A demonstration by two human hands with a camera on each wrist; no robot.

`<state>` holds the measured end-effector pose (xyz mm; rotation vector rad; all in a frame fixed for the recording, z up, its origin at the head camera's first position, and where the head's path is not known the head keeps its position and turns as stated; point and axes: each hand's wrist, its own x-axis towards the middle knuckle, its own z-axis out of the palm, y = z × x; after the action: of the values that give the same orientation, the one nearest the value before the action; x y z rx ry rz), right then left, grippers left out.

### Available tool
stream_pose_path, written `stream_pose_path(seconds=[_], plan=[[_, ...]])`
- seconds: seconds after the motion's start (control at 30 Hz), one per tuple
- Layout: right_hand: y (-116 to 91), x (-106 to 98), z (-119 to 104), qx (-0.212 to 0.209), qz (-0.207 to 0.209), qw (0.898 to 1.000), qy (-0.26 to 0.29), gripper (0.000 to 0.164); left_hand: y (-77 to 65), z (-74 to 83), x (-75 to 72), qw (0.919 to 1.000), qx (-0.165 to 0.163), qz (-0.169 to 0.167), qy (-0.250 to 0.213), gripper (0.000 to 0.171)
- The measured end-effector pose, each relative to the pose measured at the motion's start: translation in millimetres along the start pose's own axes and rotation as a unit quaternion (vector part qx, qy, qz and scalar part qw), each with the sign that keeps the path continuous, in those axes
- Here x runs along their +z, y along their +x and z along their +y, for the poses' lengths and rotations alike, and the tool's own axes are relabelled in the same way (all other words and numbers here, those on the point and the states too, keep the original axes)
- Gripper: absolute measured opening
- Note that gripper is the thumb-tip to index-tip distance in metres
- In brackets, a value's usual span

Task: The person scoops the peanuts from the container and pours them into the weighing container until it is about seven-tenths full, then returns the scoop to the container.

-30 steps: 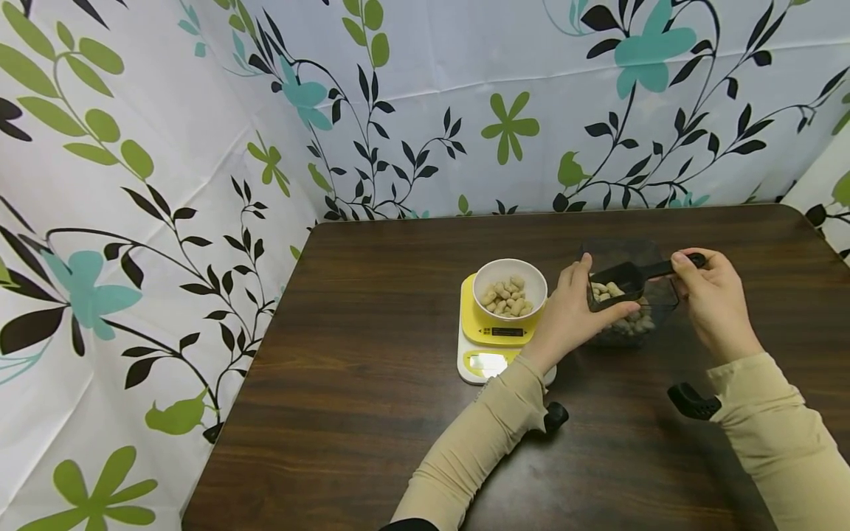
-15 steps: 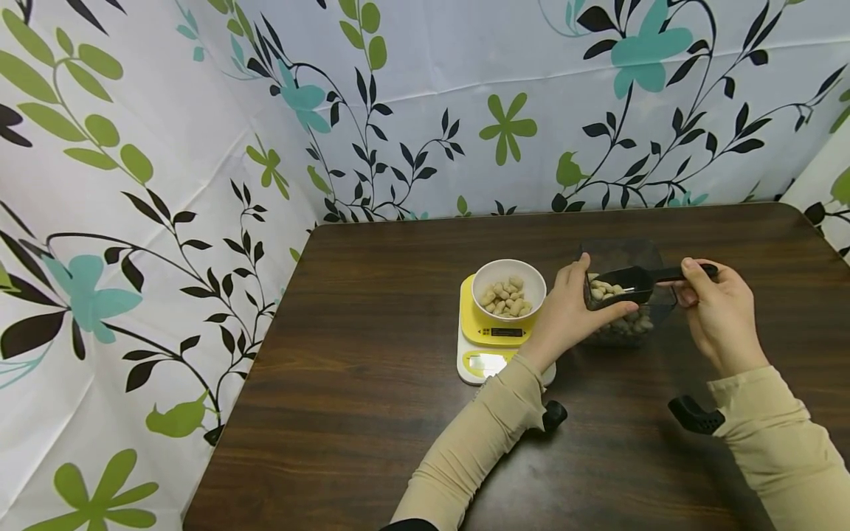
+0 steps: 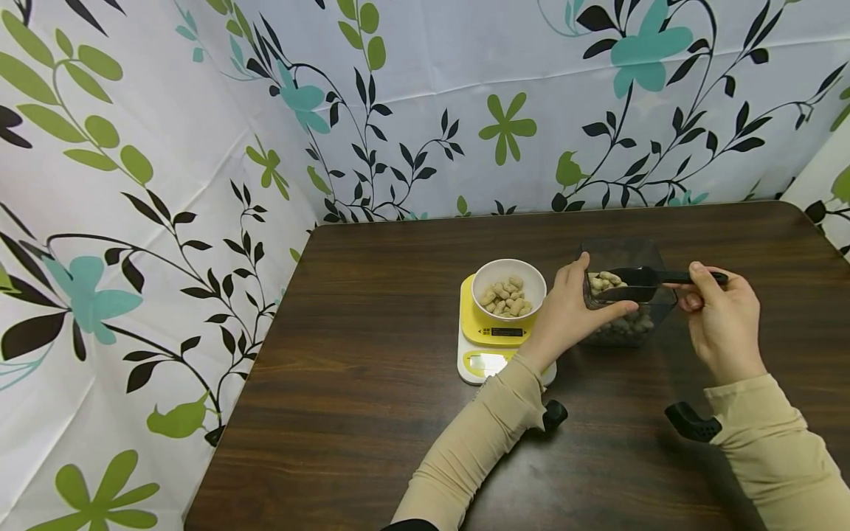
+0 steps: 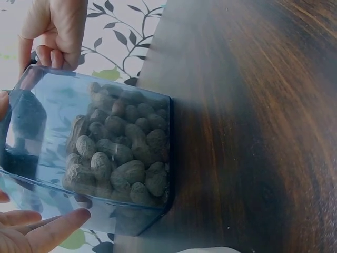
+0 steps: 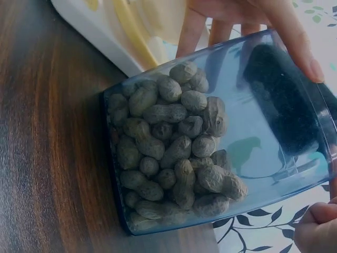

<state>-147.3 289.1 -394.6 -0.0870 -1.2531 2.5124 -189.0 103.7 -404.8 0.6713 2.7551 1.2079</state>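
My left hand point(image 3: 571, 310) holds a clear plastic container point(image 3: 627, 252) at its near left side, thumb along the near wall and fingers on the left. Unshelled peanuts point(image 5: 179, 153) fill its lower part, seen through the wall in both wrist views. My right hand point(image 3: 724, 317) pinches the handle of a black scoop point(image 3: 640, 284), which lies nearly level at the container's mouth. Several peanuts point(image 3: 606, 282) show at the scoop's left end. Left of the container, a white bowl point(image 3: 510, 265) with peanuts stands on a yellow and white kitchen scale point(image 3: 488, 330).
Everything stands on a dark wood table point(image 3: 372, 369). A white curtain point(image 3: 432, 133) with leaf and bird prints hangs behind the table and along its left side. Black camera mounts point(image 3: 692, 422) stick out from both sleeves.
My right hand and the scoop have moved to the right, and the scoop has turned more level. The left hand, container, bowl and scale have stayed in place.
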Motion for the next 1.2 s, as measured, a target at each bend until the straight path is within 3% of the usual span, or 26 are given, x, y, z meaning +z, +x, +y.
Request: stream_pose_path(seconds=[0.13,0.27,0.4,0.57,0.83,1.2], plan=[[-2.6,3.3,2.1,-0.035,0.005,0.999,-0.038,0.013,-0.4,0.0,0.7,1.0000,0.002,0.004,0.003,0.091],[-3.9,4.2,5.7,-0.060,0.015,0.997,-0.048,0.026,-0.4,0.7,0.4,1.0000,0.001,0.003,0.004,0.090],[-1.0,-0.3,11.0,-0.081,-0.004,0.996,-0.044,0.024,-0.4,1.3,-0.6,1.0000,-0.001,-0.002,-0.002,0.090],[-0.7,-1.3,11.9,-0.074,-0.027,0.997,-0.024,0.016,-0.4,0.8,-1.7,1.0000,-0.001,0.000,-0.002,0.091],[-1.9,3.0,4.6,-0.037,-0.036,0.996,-0.076,0.020,0.0,1.4,-1.6,1.0000,0.002,0.000,0.005,0.091],[-3.7,3.6,2.5,-0.021,0.000,1.000,0.000,0.021,-0.8,1.4,-1.9,0.9999,-0.007,-0.006,-0.008,0.090]])
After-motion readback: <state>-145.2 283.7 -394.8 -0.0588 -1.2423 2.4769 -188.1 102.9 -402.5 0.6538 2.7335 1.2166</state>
